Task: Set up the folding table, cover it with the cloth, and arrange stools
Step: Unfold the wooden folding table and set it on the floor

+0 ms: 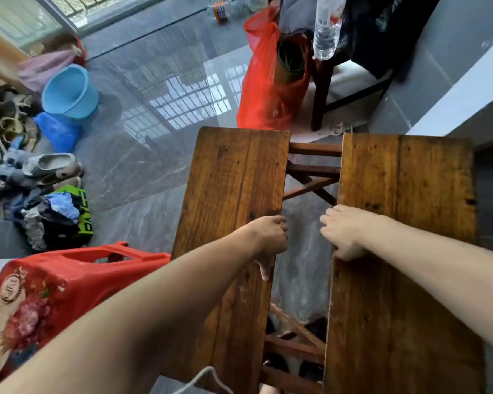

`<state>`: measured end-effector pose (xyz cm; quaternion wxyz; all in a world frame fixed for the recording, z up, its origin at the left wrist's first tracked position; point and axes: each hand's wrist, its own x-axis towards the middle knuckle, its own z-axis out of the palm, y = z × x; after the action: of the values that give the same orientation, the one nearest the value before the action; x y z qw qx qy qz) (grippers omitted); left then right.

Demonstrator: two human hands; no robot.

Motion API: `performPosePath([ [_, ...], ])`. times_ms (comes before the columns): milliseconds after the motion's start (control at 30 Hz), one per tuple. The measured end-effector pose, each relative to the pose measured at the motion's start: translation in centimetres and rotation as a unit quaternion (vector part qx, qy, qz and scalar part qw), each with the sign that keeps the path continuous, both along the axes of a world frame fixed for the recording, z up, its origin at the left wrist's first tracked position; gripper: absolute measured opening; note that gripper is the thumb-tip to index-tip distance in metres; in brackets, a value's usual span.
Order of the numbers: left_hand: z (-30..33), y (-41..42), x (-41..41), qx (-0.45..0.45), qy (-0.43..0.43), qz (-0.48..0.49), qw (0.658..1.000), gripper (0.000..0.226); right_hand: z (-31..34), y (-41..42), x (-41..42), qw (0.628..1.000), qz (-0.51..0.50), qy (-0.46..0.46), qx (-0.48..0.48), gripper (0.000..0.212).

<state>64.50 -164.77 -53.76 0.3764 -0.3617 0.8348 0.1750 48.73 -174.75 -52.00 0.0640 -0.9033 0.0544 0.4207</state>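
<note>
The folding table stands on the grey tiled floor (154, 166) with its tabletop split into two wooden halves: the left half (234, 194) and the right half (404, 223), with an open gap between them where the crossed wooden frame (310, 177) shows underneath. The left hand (268, 240) curls its fingers over the inner edge of the left half, thumb pointing down along the board, so its grip is closed on that edge. The right hand (345, 234) likewise hooks its fingers over the inner edge of the right half and holds it.

The table looks part-way unfolded, and the main risk sits in that gap. If the halves swing together, fingers wrapped over both inner edges could be pinched between the boards. If one hand lets go early, a half may drop or tilt and the frame may shift on the glossy tile, which looks slippery.

Just left of the table stands a red plastic stool (77, 268) with a folded floral cloth (23, 308) on it; a jolt could knock it. Beyond the far end lean a red plastic bag (265, 89) and a dark chair (336, 81), close enough that a sliding table could hit them.
</note>
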Motion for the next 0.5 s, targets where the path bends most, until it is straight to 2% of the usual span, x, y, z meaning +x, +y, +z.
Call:
performPosePath([
  [233, -0.3, 0.6, -0.1, -0.005, -0.004, 0.013, 1.000, 0.081, -0.5, 0.5, 0.2, 1.000, -0.021, 0.003, -0.007, 0.054],
  [367, 0.1, 1.6, -0.2, -0.020, 0.009, 0.060, 0.998, 0.083, -0.1, 1.3, -0.8, 0.998, -0.050, -0.025, -0.020, 0.051],
  [500, 0.6, 3.5, 0.8, -0.050, 0.069, 0.149, 0.985, 0.073, 0.2, 2.8, -2.1, 0.990, -0.099, -0.091, -0.045, 0.043],
])
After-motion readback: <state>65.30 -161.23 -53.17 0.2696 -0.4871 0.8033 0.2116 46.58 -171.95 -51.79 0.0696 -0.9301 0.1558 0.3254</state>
